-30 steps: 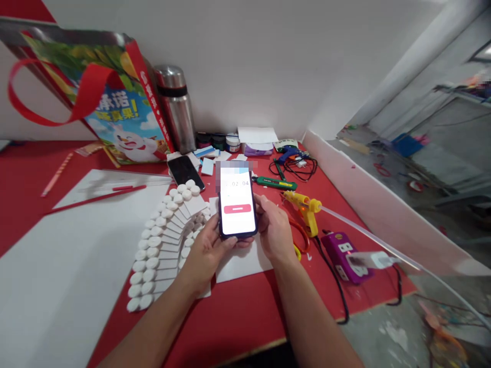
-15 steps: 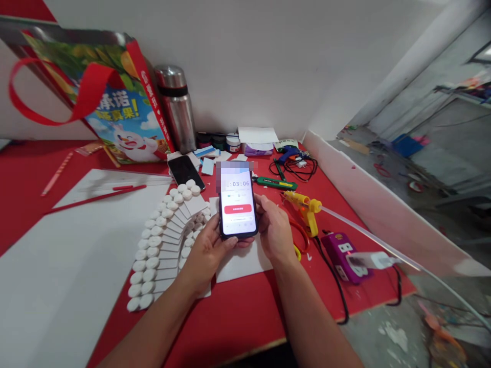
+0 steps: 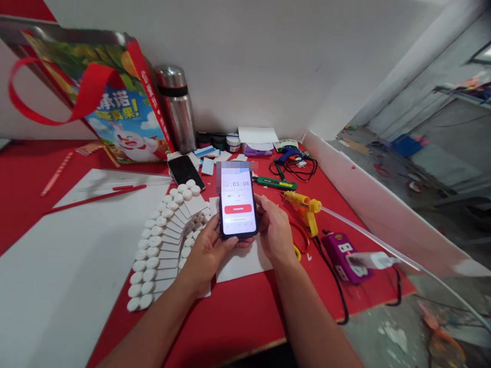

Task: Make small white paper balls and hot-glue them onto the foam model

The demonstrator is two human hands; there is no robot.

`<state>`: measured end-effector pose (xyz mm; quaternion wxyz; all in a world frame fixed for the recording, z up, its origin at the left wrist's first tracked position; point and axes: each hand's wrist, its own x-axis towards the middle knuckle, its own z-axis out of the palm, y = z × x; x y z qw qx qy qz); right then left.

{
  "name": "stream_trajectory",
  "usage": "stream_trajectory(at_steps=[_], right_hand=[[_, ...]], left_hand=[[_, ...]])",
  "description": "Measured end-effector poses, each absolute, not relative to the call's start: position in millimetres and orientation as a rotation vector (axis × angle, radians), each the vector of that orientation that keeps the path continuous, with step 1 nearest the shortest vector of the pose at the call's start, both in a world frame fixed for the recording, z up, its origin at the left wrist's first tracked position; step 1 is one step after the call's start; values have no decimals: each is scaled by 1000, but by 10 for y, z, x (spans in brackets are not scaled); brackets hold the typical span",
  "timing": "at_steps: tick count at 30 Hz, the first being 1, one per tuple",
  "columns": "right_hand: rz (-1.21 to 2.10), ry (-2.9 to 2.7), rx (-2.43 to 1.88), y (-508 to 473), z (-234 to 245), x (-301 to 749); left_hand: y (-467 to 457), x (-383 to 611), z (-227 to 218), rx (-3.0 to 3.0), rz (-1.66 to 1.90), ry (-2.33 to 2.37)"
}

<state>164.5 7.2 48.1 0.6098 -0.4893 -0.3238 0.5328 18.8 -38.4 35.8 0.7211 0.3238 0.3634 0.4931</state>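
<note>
Both my hands hold a dark phone (image 3: 238, 204) upright over the red table (image 3: 238, 317). Its lit screen shows a timer and a red button. My left hand (image 3: 205, 253) cups the phone from below and the left, fingers wrapped round its lower edge. My right hand (image 3: 274, 230) grips its right side. Under my hands lies a white foam piece (image 3: 241, 263). To the left, rows of small white foam strips topped with round white caps (image 3: 161, 240) fan out on the table.
A yellow glue gun (image 3: 305, 207) and a purple power strip (image 3: 343, 255) lie to the right. A second phone (image 3: 185, 171), a steel flask (image 3: 175, 107), a colourful bag (image 3: 95, 97), a green cutter (image 3: 276, 183) and paint pots sit behind. A large white sheet (image 3: 57, 276) covers the left.
The phone's screen went from a nearly blank page with a red bar to a timer page with more detail. My hands and the phone stayed where they were.
</note>
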Motion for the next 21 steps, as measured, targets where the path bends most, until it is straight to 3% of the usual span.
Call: stream_trajectory(at_steps=[21], right_hand=[[1238, -694, -1088, 77, 483, 1648]], left_hand=[[-398, 201, 327, 703, 1096, 784]])
